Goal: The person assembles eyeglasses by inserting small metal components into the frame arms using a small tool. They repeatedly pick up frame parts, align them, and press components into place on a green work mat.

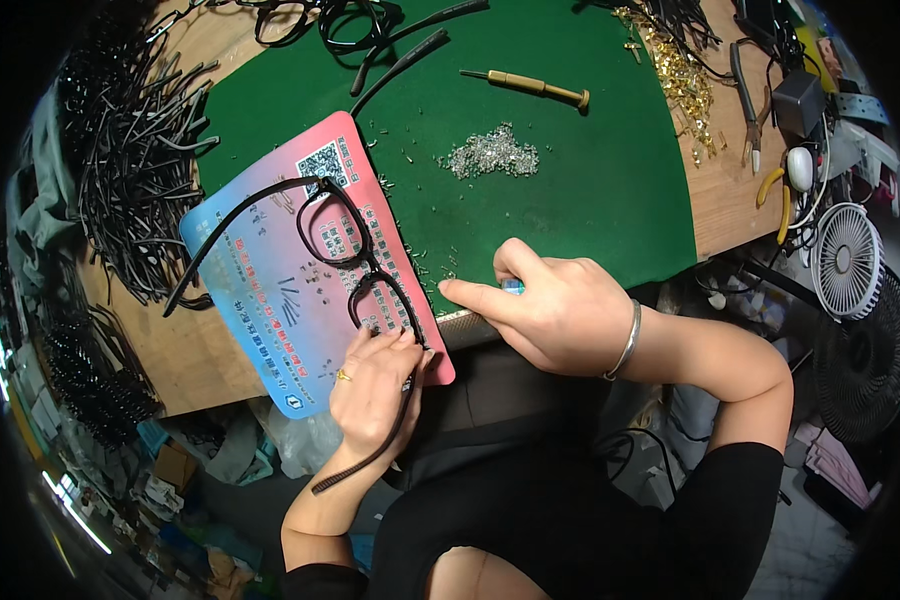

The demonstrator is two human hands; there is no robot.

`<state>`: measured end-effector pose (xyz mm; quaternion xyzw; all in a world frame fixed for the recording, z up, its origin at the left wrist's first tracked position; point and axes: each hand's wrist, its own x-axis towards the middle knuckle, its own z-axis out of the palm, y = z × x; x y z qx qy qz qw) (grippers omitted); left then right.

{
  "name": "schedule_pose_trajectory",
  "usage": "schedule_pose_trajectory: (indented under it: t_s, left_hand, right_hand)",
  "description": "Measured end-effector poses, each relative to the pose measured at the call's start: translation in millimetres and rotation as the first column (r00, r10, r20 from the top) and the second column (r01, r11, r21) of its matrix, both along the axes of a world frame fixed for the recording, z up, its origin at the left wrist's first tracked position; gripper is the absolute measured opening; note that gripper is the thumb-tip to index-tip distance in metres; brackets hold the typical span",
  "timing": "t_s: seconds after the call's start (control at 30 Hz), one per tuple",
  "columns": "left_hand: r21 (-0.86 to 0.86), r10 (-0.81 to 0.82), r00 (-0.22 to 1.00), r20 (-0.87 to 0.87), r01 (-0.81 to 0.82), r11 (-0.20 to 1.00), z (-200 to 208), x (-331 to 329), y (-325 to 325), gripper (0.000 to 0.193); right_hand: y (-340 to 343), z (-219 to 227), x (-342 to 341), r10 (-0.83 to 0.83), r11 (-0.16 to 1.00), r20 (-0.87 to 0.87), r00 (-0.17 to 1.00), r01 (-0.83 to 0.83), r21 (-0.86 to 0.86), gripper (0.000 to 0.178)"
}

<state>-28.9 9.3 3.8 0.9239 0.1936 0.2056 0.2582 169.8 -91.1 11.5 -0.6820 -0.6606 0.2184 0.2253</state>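
A dark eyeglass frame lies over a pink and blue printed card, one temple stretched out to the left. My left hand grips its near end by the hinge, and the other temple runs back over my wrist. My right hand is at the front edge of the green mat. Its index finger points down at a few tiny screws, while the other fingers curl round something with a bluish part, mostly hidden. Small metal bits lie on the card beside the frame.
A pile of tiny silvery screws and a brass screwdriver lie on the mat. Many dark temples heap at the left. Gold-coloured parts, pliers and a white fan are at the right.
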Motion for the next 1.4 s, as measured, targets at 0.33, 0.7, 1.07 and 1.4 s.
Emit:
schedule_pose_trajectory:
  t_s: [0.33, 0.7, 1.07, 1.4]
  left_hand:
    - [0.007, -0.058, 0.995, 0.077, 0.058, 0.998, -19, -11, 14, 0.016]
    - [0.005, -0.022, 0.990, 0.136, 0.022, 1.000, -22, -8, 13, 0.010]
    - [-0.033, -0.028, 0.985, 0.168, 0.034, 0.999, -23, -9, 16, 0.008]
    - [-0.035, -0.026, 0.986, 0.165, 0.032, 0.999, -25, -9, 15, 0.011]
  right_hand:
    - [10, 0, -10, 0.229, 0.973, -0.088, 0.970, -0.230, -0.005, 0.043]
    - [16, 3, -11, 0.281, 0.957, 0.084, 0.956, -0.286, 0.045, 0.036]
    - [27, 0, -6, 0.411, 0.912, 0.085, 0.908, -0.410, -0.027, 0.039]
    - [25, -2, -8, 0.357, 0.927, 0.179, 0.917, -0.371, 0.049, 0.031]
